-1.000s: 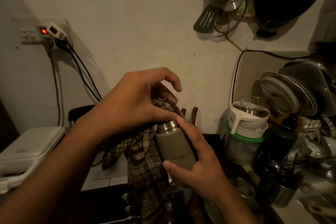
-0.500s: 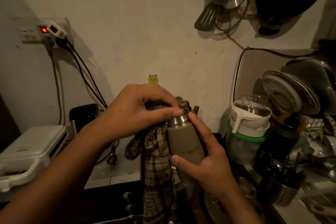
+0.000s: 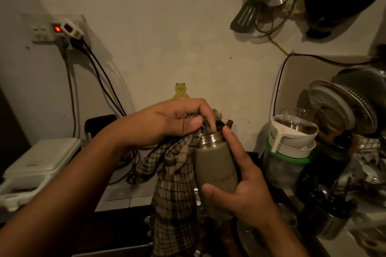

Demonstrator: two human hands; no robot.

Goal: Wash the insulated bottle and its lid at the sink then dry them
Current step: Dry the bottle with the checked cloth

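Here the right hand (image 3: pixel 246 190) is wrapped round the lower body of the insulated bottle (image 3: pixel 215 165), thumb across the front and fingers up the far side, the index fingertip reaching the neck. That hold seems meant to steady the bottle while the other hand works. The left hand (image 3: pixel 171 123) is curled on a bunch of checked cloth (image 3: pixel 175 183) and presses it into the open mouth, probably to dry the inside; the rest of the cloth hangs loose just beside the bottle. The bottle is held up in the air, nearly upright, over the dark sink (image 3: pixel 125 233) and near a white jug (image 3: pixel 292 137) on its right. Its body is matte olive-grey with faint lettering low down, topped by a bare steel neck (image 3: pixel 211 139).
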